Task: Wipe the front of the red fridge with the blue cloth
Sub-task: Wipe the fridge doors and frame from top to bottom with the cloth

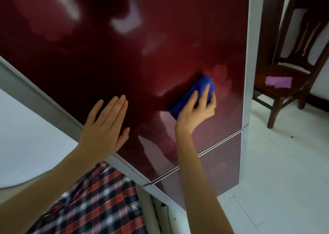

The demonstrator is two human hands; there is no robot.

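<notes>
The right hand (pixel 194 114) grasps the blue cloth (pixel 199 84) and holds it against the fridge (pixel 160 29) door, low on its right side. The fingers lie over the cloth and the thumb wraps its right edge, so much of the cloth is covered. The left hand (pixel 105 127) rests flat on the door, fingers straight, holding nothing. The fridge's top runs out of frame, and blurred glare hides any marks on its glossy front. Plaid fabric (pixel 99 198) shows below. A chair (pixel 284 70), partly cut off at the right, carries a purple rag (pixel 278 82).
</notes>
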